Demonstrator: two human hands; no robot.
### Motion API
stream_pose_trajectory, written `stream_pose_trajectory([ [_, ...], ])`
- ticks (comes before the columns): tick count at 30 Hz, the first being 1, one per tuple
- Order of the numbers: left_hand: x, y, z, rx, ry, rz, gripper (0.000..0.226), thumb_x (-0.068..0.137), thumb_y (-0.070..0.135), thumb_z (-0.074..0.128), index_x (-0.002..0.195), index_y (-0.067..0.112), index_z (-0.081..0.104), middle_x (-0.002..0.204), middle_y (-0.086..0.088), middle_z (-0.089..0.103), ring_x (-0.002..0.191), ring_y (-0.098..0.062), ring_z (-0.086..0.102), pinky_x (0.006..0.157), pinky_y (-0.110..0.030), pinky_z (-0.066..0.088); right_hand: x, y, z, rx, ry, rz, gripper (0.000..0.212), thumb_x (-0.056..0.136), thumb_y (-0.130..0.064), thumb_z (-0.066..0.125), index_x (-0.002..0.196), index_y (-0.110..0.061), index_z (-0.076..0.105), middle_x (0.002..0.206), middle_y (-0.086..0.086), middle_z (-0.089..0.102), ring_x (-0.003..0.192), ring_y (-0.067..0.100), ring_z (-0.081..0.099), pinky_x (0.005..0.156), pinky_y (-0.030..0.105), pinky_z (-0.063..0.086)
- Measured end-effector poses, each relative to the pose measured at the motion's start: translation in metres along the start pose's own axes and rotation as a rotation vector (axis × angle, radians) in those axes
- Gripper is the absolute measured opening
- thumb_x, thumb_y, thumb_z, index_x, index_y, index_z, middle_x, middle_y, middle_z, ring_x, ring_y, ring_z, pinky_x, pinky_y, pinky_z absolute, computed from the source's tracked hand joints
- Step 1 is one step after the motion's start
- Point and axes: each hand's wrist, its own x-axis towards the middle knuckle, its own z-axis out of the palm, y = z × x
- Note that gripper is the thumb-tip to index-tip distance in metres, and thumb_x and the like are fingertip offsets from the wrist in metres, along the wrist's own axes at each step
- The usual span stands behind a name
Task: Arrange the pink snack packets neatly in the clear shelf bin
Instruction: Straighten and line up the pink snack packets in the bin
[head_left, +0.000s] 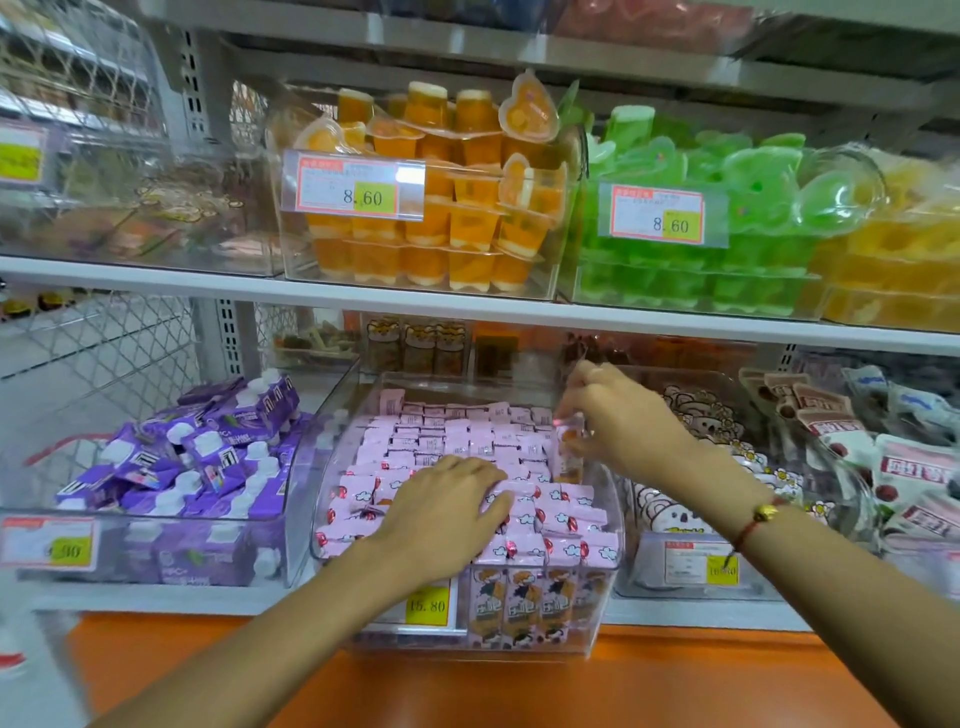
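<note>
Evidently steadying the rows, the left hand (447, 506) presses flat, fingers straight, on pink snack packets (452, 441) inside the clear shelf bin (605, 587); the right hand (605, 415) pinches one packet upright beside the bin's right wall, probably to slot it in.

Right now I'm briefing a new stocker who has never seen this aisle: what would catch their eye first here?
Probably the clear shelf bin at centre, packed with pink snack packets, where the left hand lies flat on the front rows and the right hand pinches one packet upright at the bin's right side. Next, the bright orange jelly cups and green jelly cups on the shelf above.
</note>
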Motion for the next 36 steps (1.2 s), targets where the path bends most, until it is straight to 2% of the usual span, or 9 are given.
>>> stream_pose_trajectory([
  [6, -0.001, -0.002, 0.001, -0.018, 0.011, 0.015, 0.043, 0.1, 0.044, 0.03, 0.135, 0.024, 0.047, 0.137, 0.008, 0.05, 0.122, -0.015, 0.043, 0.093, -0.028, 0.037, -0.007, -0.007, 0.026, -0.222, -0.217, -0.064, 0.028, 0.094, -0.037, 0.05, 0.097, -0.019, 0.071, 0.102, -0.001, 0.065, 0.11, 0.019, 0.042, 0.081, 0.03, 0.028],
  [10, 0.002, -0.001, -0.001, -0.032, 0.059, 0.036, 0.041, 0.099, 0.039, 0.036, 0.135, 0.024, 0.045, 0.136, 0.008, 0.051, 0.123, -0.013, 0.043, 0.096, -0.028, 0.035, -0.036, -0.007, 0.018, 0.083, 0.113, 0.028, 0.028, 0.092, -0.028, 0.055, 0.119, -0.023, 0.061, 0.117, -0.003, 0.058, 0.108, 0.018, 0.048, 0.085, 0.03, 0.039],
  [13, 0.012, 0.006, -0.002, -0.057, 0.065, 0.115, 0.04, 0.098, 0.031, 0.038, 0.138, 0.024, 0.043, 0.141, 0.009, 0.046, 0.128, -0.011, 0.037, 0.102, -0.028, 0.031, -0.078, -0.017, 0.022, 0.353, 0.336, 0.271, 0.034, 0.088, -0.021, 0.059, 0.122, -0.021, 0.056, 0.106, -0.006, 0.056, 0.091, 0.015, 0.056, 0.07, 0.029, 0.043],
  [16, 0.028, 0.025, 0.002, -0.09, -0.091, 0.14, 0.042, 0.1, 0.029, 0.034, 0.141, 0.023, 0.04, 0.145, 0.005, 0.042, 0.131, -0.015, 0.034, 0.106, -0.034, 0.03, -0.101, -0.019, 0.034, 0.532, 0.224, 0.408, 0.033, 0.089, -0.024, 0.057, 0.122, -0.021, 0.056, 0.093, -0.011, 0.061, 0.077, 0.006, 0.059, 0.062, 0.026, 0.043],
  [19, 0.041, 0.035, 0.008, -0.041, -0.234, 0.139, 0.041, 0.101, 0.031, 0.027, 0.136, 0.022, 0.047, 0.143, 0.004, 0.044, 0.129, -0.02, 0.033, 0.104, -0.039, 0.03, -0.104, -0.02, 0.037, 0.54, 0.231, 0.385, 0.025, 0.093, -0.028, 0.054, 0.116, -0.021, 0.062, 0.08, -0.015, 0.063, 0.07, 0.003, 0.061, 0.059, 0.027, 0.048],
  [25, 0.042, 0.036, 0.003, -0.038, -0.278, 0.119, 0.041, 0.101, 0.031, 0.027, 0.13, 0.022, 0.054, 0.136, 0.001, 0.053, 0.126, -0.021, 0.036, 0.1, -0.038, 0.031, -0.105, -0.019, 0.039, 0.623, 0.207, 0.384, 0.017, 0.094, -0.026, 0.053, 0.109, -0.021, 0.059, 0.075, -0.008, 0.068, 0.068, 0.006, 0.063, 0.061, 0.037, 0.053],
  [28, 0.025, 0.032, -0.006, -0.112, -0.11, 0.099, 0.039, 0.102, 0.03, 0.032, 0.138, 0.024, 0.045, 0.146, 0.005, 0.042, 0.134, -0.014, 0.031, 0.108, -0.031, 0.026, -0.106, -0.017, 0.037, 0.606, 0.202, 0.388, 0.022, 0.092, -0.029, 0.055, 0.113, -0.024, 0.058, 0.081, -0.011, 0.066, 0.069, 0.004, 0.061, 0.057, 0.031, 0.05],
  [32, -0.017, 0.0, -0.034, -0.137, 0.331, 0.035, 0.039, 0.097, 0.018, 0.046, 0.134, 0.031, 0.047, 0.142, 0.018, 0.04, 0.127, 0.007, 0.028, 0.104, -0.013, 0.021, -0.099, -0.019, 0.025, 0.469, 0.39, 0.293, 0.03, 0.087, -0.019, 0.061, 0.114, -0.027, 0.055, 0.095, -0.015, 0.057, 0.078, 0.003, 0.051, 0.063, 0.013, 0.035],
  [36, -0.057, -0.038, -0.048, -0.277, 0.598, -0.236, 0.035, 0.093, 0.015, 0.052, 0.125, 0.029, 0.049, 0.126, 0.02, 0.045, 0.115, -0.002, 0.042, 0.085, -0.022, 0.036, -0.054, -0.045, 0.023, 0.46, 0.316, 0.128, 0.023, 0.092, -0.019, 0.054, 0.115, -0.022, 0.059, 0.102, -0.009, 0.059, 0.092, 0.009, 0.054, 0.079, 0.028, 0.047],
])
